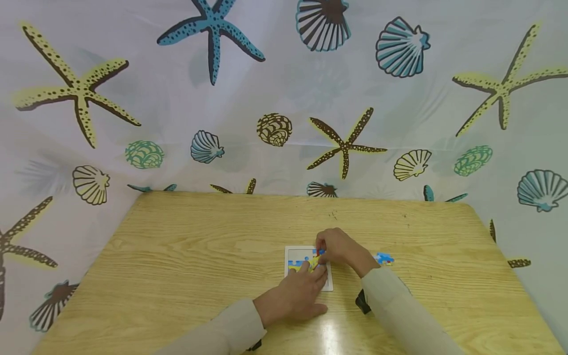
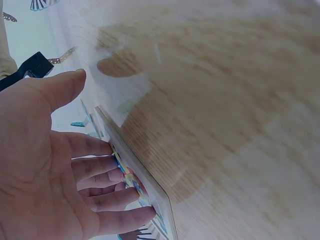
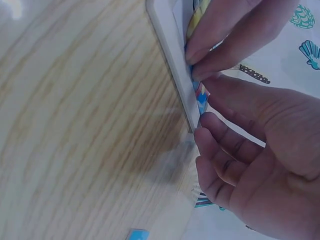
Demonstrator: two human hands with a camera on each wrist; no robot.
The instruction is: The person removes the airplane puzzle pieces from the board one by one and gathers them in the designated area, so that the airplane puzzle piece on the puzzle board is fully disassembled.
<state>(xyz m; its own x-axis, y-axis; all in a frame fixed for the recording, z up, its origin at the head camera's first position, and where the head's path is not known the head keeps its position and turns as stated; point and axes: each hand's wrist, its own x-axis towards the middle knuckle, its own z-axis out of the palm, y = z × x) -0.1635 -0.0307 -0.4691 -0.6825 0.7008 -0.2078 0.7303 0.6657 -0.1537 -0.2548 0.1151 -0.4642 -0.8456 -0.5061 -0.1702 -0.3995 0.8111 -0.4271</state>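
Puzzle tray (image 1: 330, 283) under your flat-fingered left hand (image 1: 299, 292) is part-filled; your right hand (image 1: 337, 245) pinches a piece (image 3: 201, 98) at its corner, bare space and loose pieces (image 1: 384, 258) beyond that hand remaining.

Frame (image 3: 172, 65): plain white rim. Puzzle pieces inside (image 1: 295, 264): blue and yellow, some red near the right side. Loose pieces (image 1: 384, 258): mostly blue, small touches of red and yellow. Counter (image 1: 199, 236): yellow-tan, streaky wood grain. Backdrop cloth (image 1: 248, 93): whitish, printed with dotted starfish in blue, yellow and brown; ribbed shells in blue, yellow, brown; patterned green ones too. Sleeves (image 1: 235, 323): pale beige. Wrist gear (image 1: 363, 301): black.
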